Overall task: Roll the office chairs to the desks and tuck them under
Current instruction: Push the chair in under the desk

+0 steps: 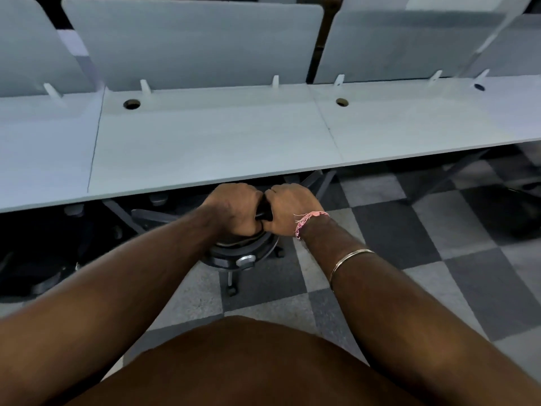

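Both hands sit side by side, knuckles touching, on the top edge of a black office chair (265, 210); left hand (234, 209) curled tight over the backrest top; right hand (288, 210) curled over it too, pink thread band at the wrist, thin metal bangle (349, 259) further up the forearm; chair is mostly hidden, seat already under the front edge of the long pale grey laminate counter (205, 148), only the dark base with its silver knob (246, 260) and one castor leg showing over the grey checkered carpet tiles (409, 244); looks like the final push of the tuck, judged; risks: knuckles are just beside the counter edge, so a hard shove could pinch them against it; armrests, not visible here, could catch the underside; castors may snag on the angled counter legs or drag on carpet, twisting the chair off line.
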The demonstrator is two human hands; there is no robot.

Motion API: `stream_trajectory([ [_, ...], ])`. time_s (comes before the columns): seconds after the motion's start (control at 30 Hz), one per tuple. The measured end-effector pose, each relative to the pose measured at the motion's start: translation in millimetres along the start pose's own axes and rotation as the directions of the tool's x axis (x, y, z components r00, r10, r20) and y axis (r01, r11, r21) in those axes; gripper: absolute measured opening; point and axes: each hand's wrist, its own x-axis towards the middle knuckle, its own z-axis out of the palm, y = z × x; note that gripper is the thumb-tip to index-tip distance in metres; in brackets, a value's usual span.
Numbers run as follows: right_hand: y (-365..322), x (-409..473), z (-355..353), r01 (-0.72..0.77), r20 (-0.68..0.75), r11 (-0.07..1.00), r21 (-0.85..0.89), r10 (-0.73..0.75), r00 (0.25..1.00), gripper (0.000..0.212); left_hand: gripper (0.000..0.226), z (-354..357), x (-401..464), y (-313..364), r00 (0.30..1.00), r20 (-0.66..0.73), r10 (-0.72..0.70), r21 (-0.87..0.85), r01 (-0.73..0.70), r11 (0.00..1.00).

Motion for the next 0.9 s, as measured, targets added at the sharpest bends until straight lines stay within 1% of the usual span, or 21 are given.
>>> stream_trajectory([
  [0.07, 17.9, -11.6, -6.6, -0.049, -0.019, 0.999, 0.016, 0.050, 0.999, 0.053, 0.035, -13.0, 11.4, 16.3, 1.000, -0.008, 0.014, 0.004, -0.014, 1.000],
  [0.17, 51.5, -33.1, -16.8, -0.142, -0.044, 0.989, 0.040, 0.143, 0.989, 0.056, 0.039, -32.7, 36.2, 48.0, 0.998, -0.049, 0.037, 0.045, -0.034, 0.998],
  [0.23, 79.6, -55.5, -26.0, -0.210, -0.056, 0.976, 0.064, 0.214, 0.975, 0.056, 0.041, -43.6, 56.9, 78.6, 0.993, -0.088, 0.084, 0.077, -0.077, 0.994],
  [0.4, 148.5, -117.1, -42.2, -0.364, -0.068, 0.930, 0.061, 0.367, 0.928, 0.053, 0.036, -66.0, 108.5, 165.6, 0.974, -0.110, 0.197, 0.134, -0.182, 0.974],
  [0.43, 168.9, -136.9, -43.9, -0.405, -0.066, 0.912, 0.070, 0.409, 0.910, 0.053, 0.036, -71.0, 121.4, 194.0, 0.967, -0.117, 0.226, 0.142, -0.209, 0.967],
  [0.57, 220.3, -194.7, -47.9, -0.487, -0.068, 0.871, 0.065, 0.491, 0.869, 0.046, 0.038, -82.7, 153.9, 271.2, 0.944, -0.132, 0.301, 0.208, -0.271, 0.940],
  [0.73, 285.9, -282.4, -57.9, -0.611, -0.072, 0.792, 0.015, 0.610, 0.789, 0.035, 0.031, -95.7, 185.1, 384.8, 0.897, -0.157, 0.414, 0.244, -0.371, 0.896],
  [0.8, 311.8, -321.1, -59.6, -0.671, -0.065, 0.742, 0.012, 0.670, 0.740, 0.033, 0.027, -99.0, 196.3, 434.4, 0.866, -0.154, 0.476, 0.278, -0.424, 0.862],
  [0.9, 339.9, -367.3, -58.1, -0.748, -0.062, 0.662, 0.047, 0.749, 0.659, 0.031, 0.028, -100.9, 212.6, 490.5, 0.825, -0.150, 0.546, 0.305, -0.486, 0.819],
])
